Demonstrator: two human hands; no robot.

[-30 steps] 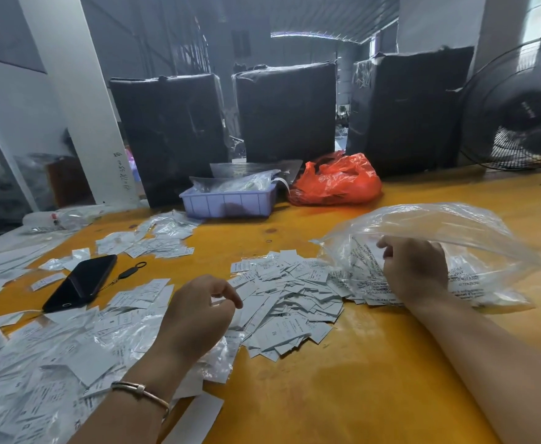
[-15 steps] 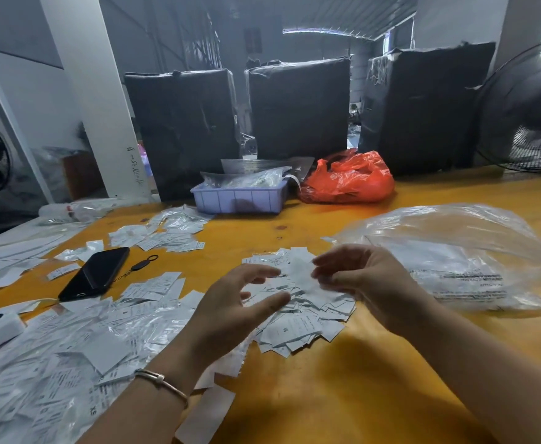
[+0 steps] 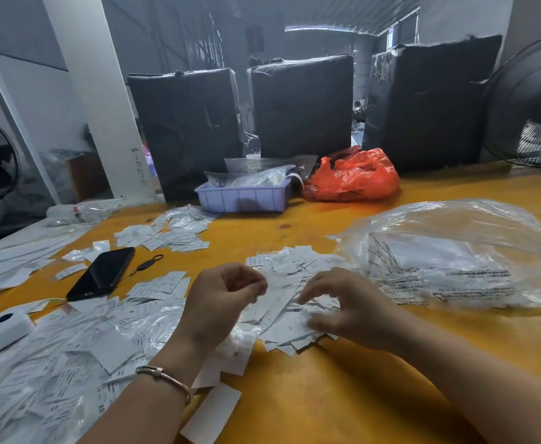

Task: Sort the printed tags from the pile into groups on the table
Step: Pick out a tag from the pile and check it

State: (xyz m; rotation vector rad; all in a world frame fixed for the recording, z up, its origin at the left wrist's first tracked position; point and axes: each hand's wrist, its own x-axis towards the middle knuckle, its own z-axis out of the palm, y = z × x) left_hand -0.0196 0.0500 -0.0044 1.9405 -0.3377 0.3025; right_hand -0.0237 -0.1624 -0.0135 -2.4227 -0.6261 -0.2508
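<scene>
Both hands dropped onto pile (image 3: 294, 302) since half second back. Left hand (image 3: 221, 299) curled, contents unclear; right hand (image 3: 349, 309) spread, fingertips on tags. Tags light, thin, slippery: pinch one by edge, mid-tabletop (image 3: 326, 395).

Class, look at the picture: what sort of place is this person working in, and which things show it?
Probably a warehouse or packing workshop: black-wrapped bales behind the worktable, an industrial fan, and a pile of printed tags.
</scene>
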